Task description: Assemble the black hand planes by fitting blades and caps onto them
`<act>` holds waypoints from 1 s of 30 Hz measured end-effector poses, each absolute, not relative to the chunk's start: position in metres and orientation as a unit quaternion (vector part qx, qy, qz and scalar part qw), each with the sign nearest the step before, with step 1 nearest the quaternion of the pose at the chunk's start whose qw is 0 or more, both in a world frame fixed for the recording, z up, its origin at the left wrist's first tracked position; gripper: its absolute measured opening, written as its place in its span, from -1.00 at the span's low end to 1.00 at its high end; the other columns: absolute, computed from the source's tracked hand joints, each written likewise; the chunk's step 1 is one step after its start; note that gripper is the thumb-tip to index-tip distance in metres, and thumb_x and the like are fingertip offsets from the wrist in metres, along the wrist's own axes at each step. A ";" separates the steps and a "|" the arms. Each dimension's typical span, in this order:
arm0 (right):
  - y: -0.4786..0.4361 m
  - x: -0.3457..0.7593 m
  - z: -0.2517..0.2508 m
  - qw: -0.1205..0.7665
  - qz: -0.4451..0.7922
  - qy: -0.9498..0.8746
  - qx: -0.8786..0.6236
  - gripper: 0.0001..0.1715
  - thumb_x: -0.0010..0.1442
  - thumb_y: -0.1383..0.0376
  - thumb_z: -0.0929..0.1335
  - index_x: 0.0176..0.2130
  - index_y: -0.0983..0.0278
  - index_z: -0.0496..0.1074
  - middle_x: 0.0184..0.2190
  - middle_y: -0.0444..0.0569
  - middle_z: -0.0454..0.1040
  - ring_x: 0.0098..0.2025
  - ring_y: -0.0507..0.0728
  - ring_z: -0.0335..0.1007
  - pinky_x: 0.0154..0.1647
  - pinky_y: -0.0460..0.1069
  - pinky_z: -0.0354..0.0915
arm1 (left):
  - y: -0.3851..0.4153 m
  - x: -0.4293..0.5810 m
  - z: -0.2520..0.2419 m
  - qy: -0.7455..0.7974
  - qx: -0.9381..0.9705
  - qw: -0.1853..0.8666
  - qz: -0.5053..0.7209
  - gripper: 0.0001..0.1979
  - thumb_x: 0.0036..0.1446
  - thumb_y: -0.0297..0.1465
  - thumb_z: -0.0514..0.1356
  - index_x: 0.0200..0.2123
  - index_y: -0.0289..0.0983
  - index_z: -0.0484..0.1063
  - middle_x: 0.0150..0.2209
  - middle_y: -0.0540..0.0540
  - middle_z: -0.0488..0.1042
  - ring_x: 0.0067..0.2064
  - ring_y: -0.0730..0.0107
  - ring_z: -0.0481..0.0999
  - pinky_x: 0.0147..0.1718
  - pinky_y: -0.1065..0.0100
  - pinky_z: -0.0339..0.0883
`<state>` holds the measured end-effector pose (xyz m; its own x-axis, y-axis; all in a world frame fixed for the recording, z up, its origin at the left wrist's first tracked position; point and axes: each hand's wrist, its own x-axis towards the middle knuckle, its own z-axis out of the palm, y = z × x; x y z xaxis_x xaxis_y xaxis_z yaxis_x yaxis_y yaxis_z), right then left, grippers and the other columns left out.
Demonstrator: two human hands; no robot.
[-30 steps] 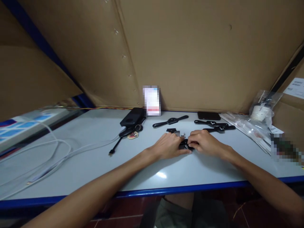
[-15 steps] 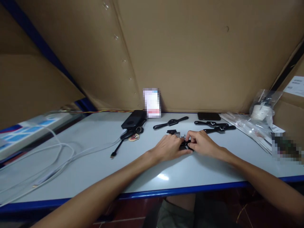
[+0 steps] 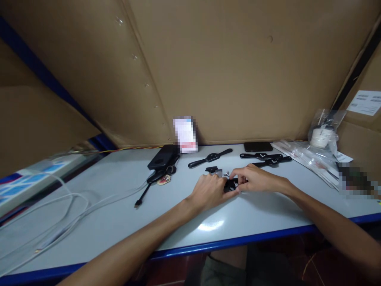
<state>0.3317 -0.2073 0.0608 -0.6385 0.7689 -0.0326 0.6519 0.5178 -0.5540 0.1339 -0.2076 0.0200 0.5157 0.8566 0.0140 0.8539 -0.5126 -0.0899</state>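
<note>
My left hand (image 3: 210, 190) is closed around a black spokeshave (image 3: 230, 184) low over the table, its thumb along the near side. Most of that tool is hidden by my fingers. From the right, my right hand (image 3: 257, 178) pinches at the tool's middle, where small shiny metal shows; what the fingertips grip is hidden. Just beyond the hands lie a small black plate (image 3: 212, 169), a grey metal blade (image 3: 218, 172) and small silver screws (image 3: 226, 174). Farther back rests a bare spokeshave body (image 3: 212, 157) with two handles.
Two more spokeshaves (image 3: 274, 162) lie at the right, before a black phone (image 3: 258, 147). Plastic bags (image 3: 309, 159) and a wrapped white cup (image 3: 321, 137) stand at far right. A black power bank (image 3: 162, 157), cables (image 3: 74, 198) and a lit screen (image 3: 186, 135) are leftward.
The camera view has shifted a little, so the whole scene sits slightly further left. Both hands remain at the same spokeshave, with only slight finger movement.
</note>
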 end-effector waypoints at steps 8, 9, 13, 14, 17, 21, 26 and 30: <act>-0.202 0.338 0.061 0.122 0.269 -0.866 -0.403 -0.80 0.12 0.51 0.42 -0.24 0.29 0.57 -0.43 -0.12 0.59 -0.35 0.05 0.48 -0.30 -0.08 0.25 | -0.206 0.133 0.018 -0.489 -0.870 0.055 0.020 -0.21 0.30 0.25 -0.07 -0.27 -0.31 0.62 -0.36 -0.33 0.61 -0.28 -0.10 0.64 -0.36 0.17 0.31; -0.203 0.338 0.060 0.119 0.254 -0.869 -0.407 -0.84 0.13 0.49 0.43 -0.27 0.28 0.56 -0.44 -0.13 0.57 -0.37 0.05 0.44 -0.33 -0.08 0.22 | -0.206 0.133 0.018 -0.488 -0.871 0.056 0.021 -0.22 0.30 0.25 -0.07 -0.26 -0.31 0.62 -0.37 -0.32 0.61 -0.28 -0.11 0.64 -0.36 0.18 0.31; -0.209 0.328 0.052 0.100 0.136 -0.885 -0.435 -0.87 0.22 0.39 0.40 -0.39 0.25 0.51 -0.52 -0.10 0.47 -0.47 0.06 0.25 -0.43 -0.02 0.04 | -0.205 0.132 0.016 -0.484 -0.873 0.054 0.015 -0.23 0.32 0.22 -0.07 -0.24 -0.33 0.62 -0.33 -0.36 0.62 -0.27 -0.14 0.64 -0.37 0.15 0.30; -0.211 0.325 0.051 0.092 0.105 -0.886 -0.443 -0.83 0.24 0.37 0.38 -0.41 0.25 0.51 -0.53 -0.09 0.45 -0.49 0.06 0.21 -0.43 -0.01 0.00 | -0.205 0.132 0.016 -0.483 -0.874 0.054 0.012 -0.25 0.33 0.20 -0.06 -0.23 -0.33 0.63 -0.32 -0.36 0.63 -0.27 -0.15 0.64 -0.37 0.14 0.30; -0.215 0.318 0.048 0.075 0.068 -0.885 -0.454 -0.71 0.29 0.33 0.36 -0.48 0.27 0.47 -0.56 -0.06 0.41 -0.52 0.05 0.10 -0.43 0.02 -0.07 | -0.205 0.132 0.015 -0.484 -0.873 0.052 0.010 -0.30 0.34 0.14 -0.04 -0.22 -0.33 0.64 -0.31 -0.36 0.63 -0.27 -0.15 0.64 -0.37 0.14 0.30; -0.210 0.322 0.050 0.134 0.119 -0.880 -0.439 -0.53 0.39 0.22 0.33 -0.55 0.26 0.45 -0.62 -0.13 0.32 -0.54 0.02 0.03 -0.42 0.00 -0.06 | -0.205 0.131 0.015 -0.484 -0.874 0.046 0.009 -0.27 0.32 0.19 -0.03 -0.21 -0.31 0.64 -0.35 -0.34 0.62 -0.29 -0.12 0.63 -0.36 0.15 0.29; -0.205 0.333 0.055 0.158 0.143 -0.879 -0.426 -0.62 0.38 0.24 0.33 -0.46 0.25 0.54 -0.63 -0.17 0.31 -0.54 0.01 0.05 -0.40 -0.02 -0.03 | -0.204 0.131 0.014 -0.483 -0.875 0.040 0.001 -0.23 0.29 0.24 -0.04 -0.23 -0.33 0.64 -0.39 -0.34 0.59 -0.30 -0.12 0.62 -0.37 0.15 0.26; -0.207 0.333 0.055 0.140 0.162 -0.881 -0.422 -0.55 0.34 0.29 0.35 -0.58 0.27 0.44 -0.68 -0.21 0.18 -0.57 -0.01 -0.04 -0.44 -0.02 -0.08 | -0.204 0.131 0.014 -0.485 -0.873 0.042 0.007 -0.25 0.30 0.22 -0.04 -0.26 -0.33 0.63 -0.38 -0.34 0.60 -0.30 -0.12 0.63 -0.38 0.16 0.25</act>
<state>0.3327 -0.2071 0.0554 -0.6045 0.7889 0.1106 0.6978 0.5913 -0.4042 0.1309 -0.2045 0.0143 0.5291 0.8480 0.0291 0.8469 -0.5257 -0.0800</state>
